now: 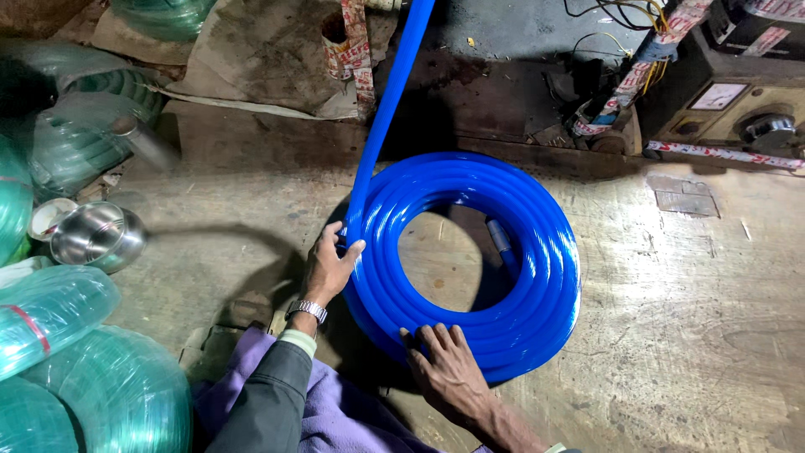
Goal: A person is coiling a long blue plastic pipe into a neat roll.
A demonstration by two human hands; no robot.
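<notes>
Coils of translucent green hose (92,386) are stacked far left of the blue hose coil (537,294), with more green rolls (75,126) above them, well apart from the blue one. Steel bowl (96,236) lies left of the blue coil, between the green stacks, beside a small white cup (46,216). Left hand (329,268), with a metal wristwatch (307,309) and a dark sleeve (264,398), sits at the blue coil's left edge; fingers curl closed around the incoming blue hose strand (390,109) right where it joins the coil. That strand runs straight up from the coil's left side to the top edge of the frame. Purple cloth (335,419) lies below the coil's lower left, under the left arm. Blue coil lies flat on the worn wooden floor (688,335), mid-frame, many turns stacked in a ring with bare floor showing through its centre; a hose end (501,237) pokes out at the inner right side. Right hand (449,373) lies flat on the coil's bottom edge, palm down, fingers spread, pressing and not gripping. Machine with a dial (729,101) and taped wiring (625,88) stands above and right of the coil, apart from it.
</notes>
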